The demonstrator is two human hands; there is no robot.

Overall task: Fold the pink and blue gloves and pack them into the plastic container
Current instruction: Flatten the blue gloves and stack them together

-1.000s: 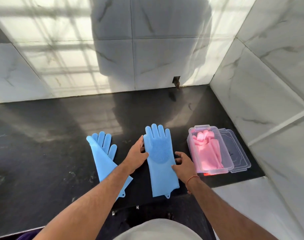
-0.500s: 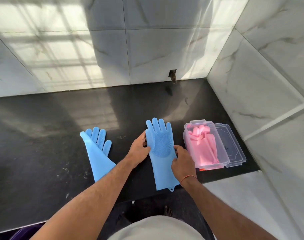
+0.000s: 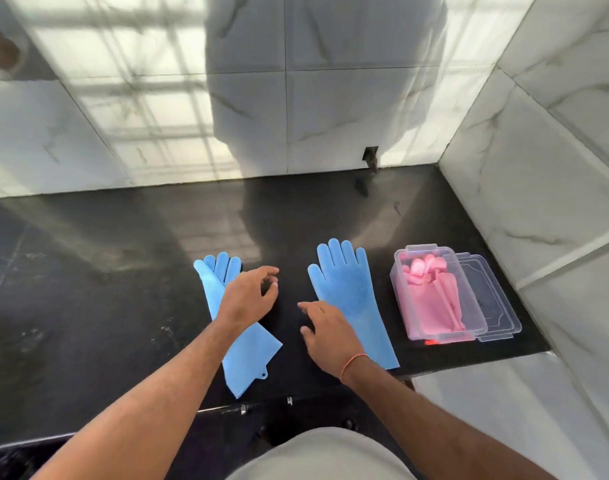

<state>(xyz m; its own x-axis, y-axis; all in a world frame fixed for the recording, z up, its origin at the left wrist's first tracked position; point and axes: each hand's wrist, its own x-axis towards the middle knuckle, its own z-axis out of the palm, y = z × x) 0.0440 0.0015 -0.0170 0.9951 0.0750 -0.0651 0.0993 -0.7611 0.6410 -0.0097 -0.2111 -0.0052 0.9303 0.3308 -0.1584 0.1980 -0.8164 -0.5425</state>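
Observation:
Two blue gloves lie flat on the black counter. The left blue glove [image 3: 209, 282] is partly covered by my left hand [image 3: 249, 296], which hovers over it with loosely curled fingers and holds nothing. The right blue glove [image 3: 348, 289] lies palm up, fingers pointing away. My right hand [image 3: 325, 336] sits at that glove's left edge, fingers relaxed, holding nothing. Pink gloves [image 3: 431, 299] lie inside the clear plastic container [image 3: 400, 268] at the right.
The container's clear lid [image 3: 493, 299] lies just right of it. Marble walls close the back and right sides. The black counter [image 3: 105, 271] stretches to the left; its front edge runs just below the gloves' cuffs.
Both hands have let go of the right blue glove and moved left. My left hand now hovers over the left glove. The camera has tilted slightly.

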